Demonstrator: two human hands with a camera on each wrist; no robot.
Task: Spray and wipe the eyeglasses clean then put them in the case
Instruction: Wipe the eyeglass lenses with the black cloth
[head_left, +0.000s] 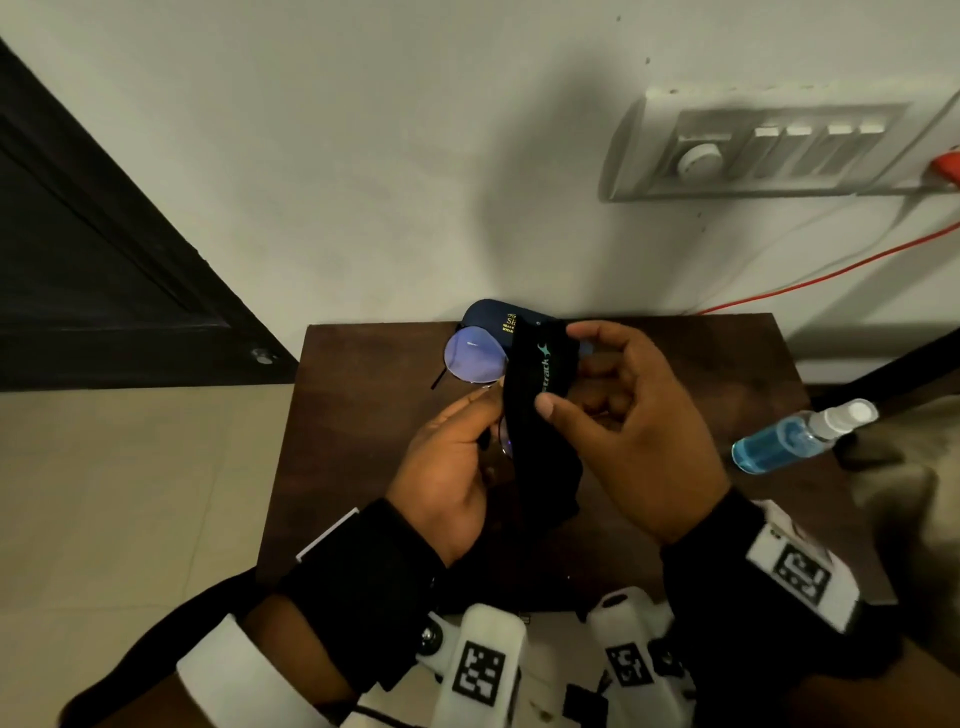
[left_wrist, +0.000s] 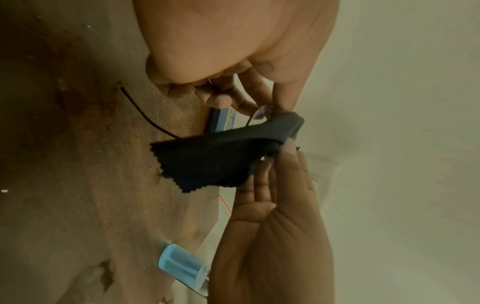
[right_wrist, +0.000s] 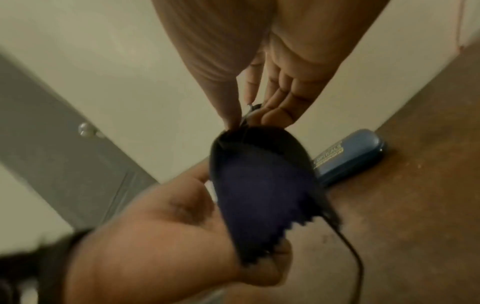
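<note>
Over the brown table (head_left: 363, 467), my left hand (head_left: 480, 415) grips the eyeglasses (head_left: 475, 358) by the frame. One bluish lens sticks out to the left, and a thin black temple (left_wrist: 145, 115) trails down. A black cloth (head_left: 537, 395) with teal lettering is folded over the other lens and hides it. My right hand (head_left: 561, 371) pinches that cloth between thumb and fingers. The right wrist view shows the cloth (right_wrist: 259, 185) draped between both hands. The dark blue case (head_left: 498, 317) lies shut on the table just behind the glasses.
A spray bottle (head_left: 800, 436) of blue liquid lies on its side at the table's right edge. Behind the table is a wall with a switch panel (head_left: 769, 150) and a red cable (head_left: 831, 270). A dark door (head_left: 78, 234) stands at left.
</note>
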